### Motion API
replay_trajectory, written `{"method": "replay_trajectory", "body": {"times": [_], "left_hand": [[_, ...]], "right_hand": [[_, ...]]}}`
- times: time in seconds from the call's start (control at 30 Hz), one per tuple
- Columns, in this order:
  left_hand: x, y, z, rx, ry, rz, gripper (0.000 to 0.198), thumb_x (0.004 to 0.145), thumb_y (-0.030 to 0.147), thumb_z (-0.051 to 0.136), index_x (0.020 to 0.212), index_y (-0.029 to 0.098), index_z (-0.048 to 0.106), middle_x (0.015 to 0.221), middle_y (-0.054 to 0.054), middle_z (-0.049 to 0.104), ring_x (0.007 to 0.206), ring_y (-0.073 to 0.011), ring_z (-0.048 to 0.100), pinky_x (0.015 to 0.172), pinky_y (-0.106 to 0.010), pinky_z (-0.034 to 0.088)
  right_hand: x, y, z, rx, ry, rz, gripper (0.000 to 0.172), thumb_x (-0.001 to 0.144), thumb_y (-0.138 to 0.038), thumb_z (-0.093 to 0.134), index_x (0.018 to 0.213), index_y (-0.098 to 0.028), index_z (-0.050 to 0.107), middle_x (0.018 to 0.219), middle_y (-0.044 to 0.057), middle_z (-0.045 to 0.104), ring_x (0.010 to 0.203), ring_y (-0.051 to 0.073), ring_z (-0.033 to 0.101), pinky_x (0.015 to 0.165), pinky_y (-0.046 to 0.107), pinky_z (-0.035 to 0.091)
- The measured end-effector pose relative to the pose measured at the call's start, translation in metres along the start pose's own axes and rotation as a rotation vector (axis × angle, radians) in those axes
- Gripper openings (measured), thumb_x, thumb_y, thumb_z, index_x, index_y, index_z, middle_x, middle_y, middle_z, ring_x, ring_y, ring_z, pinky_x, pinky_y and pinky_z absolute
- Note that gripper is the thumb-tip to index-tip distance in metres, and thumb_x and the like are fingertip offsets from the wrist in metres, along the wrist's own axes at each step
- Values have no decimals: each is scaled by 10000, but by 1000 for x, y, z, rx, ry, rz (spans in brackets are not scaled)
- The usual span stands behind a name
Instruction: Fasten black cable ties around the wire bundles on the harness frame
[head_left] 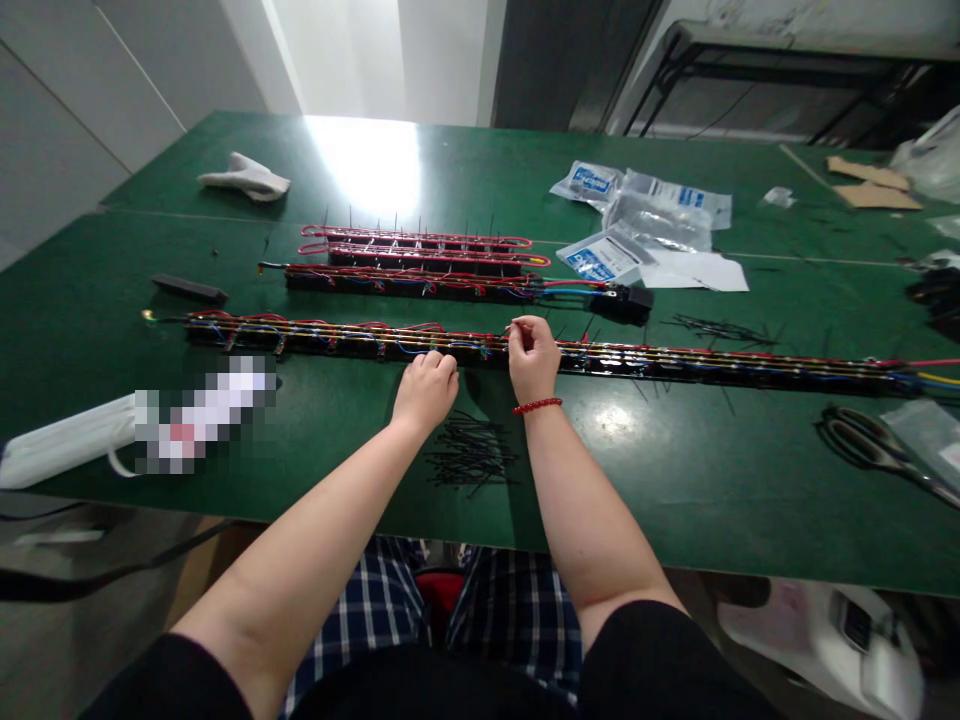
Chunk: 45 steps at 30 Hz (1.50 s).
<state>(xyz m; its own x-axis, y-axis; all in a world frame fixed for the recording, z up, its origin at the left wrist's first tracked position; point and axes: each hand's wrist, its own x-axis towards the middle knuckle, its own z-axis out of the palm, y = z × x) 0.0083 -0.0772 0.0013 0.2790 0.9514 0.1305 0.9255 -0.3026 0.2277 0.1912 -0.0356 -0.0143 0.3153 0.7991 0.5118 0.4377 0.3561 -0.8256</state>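
A long black strip [675,360] laced with red, blue and yellow wires lies across the green table [675,480]. My left hand [424,390] rests at its near edge with fingers curled under; what they hold is hidden. My right hand [532,356], with a red bead bracelet on the wrist, is closed in a pinch on the strip's wires. A loose heap of black cable ties [469,455] lies just in front of both hands.
Shorter wired strips [420,262] lie behind the long one. Plastic bags [645,215] sit at the back right, scissors [874,445] at the right edge, a white cloth [244,177] far left, a small black bar [189,289] and a white packet [67,440] at left.
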Motion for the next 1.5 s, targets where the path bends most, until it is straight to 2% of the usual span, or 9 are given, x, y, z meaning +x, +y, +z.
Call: {"method": "replay_trajectory", "body": {"times": [0.27,0.5,0.67,1.13,1.5], "left_hand": [[0,-1,1,6,14,8,139,972,271,456,986,220,585,1031,-77,609,993,-248,539,875,-374,450],[0,-1,1,13,13,6,131,969,268,463,984,222,584,1031,-77,609,990,-247,539,873,-373,449],[1,-1,2,2,11,1,131,968,267,464,988,225,587,1034,-79,608,998,-248,538,877,-376,448],[0,-1,1,12,10,5,157,981,282,446,980,224,591,1029,-84,609,995,-249,541,883,-382,447],[0,-1,0,8,13,6,150,978,279,450,982,222,589,1025,-81,608,994,-251,540,874,-378,446]], "right_hand": [[0,-2,0,-27,9,4,110,923,-326,533,938,-228,581,843,8,643,734,150,593,715,304,484],[0,0,0,-37,-8,-4,103,920,-322,529,927,-234,583,844,13,627,738,159,571,739,325,487],[0,1,1,-60,13,-36,115,923,-337,535,924,-239,595,837,10,621,739,156,573,719,315,490],[-1,-4,0,-39,34,-10,136,931,-358,526,941,-233,577,831,-4,646,689,133,577,670,290,475],[0,-4,1,-15,46,-30,98,928,-326,536,938,-240,582,892,7,676,796,154,640,777,325,525]]}}
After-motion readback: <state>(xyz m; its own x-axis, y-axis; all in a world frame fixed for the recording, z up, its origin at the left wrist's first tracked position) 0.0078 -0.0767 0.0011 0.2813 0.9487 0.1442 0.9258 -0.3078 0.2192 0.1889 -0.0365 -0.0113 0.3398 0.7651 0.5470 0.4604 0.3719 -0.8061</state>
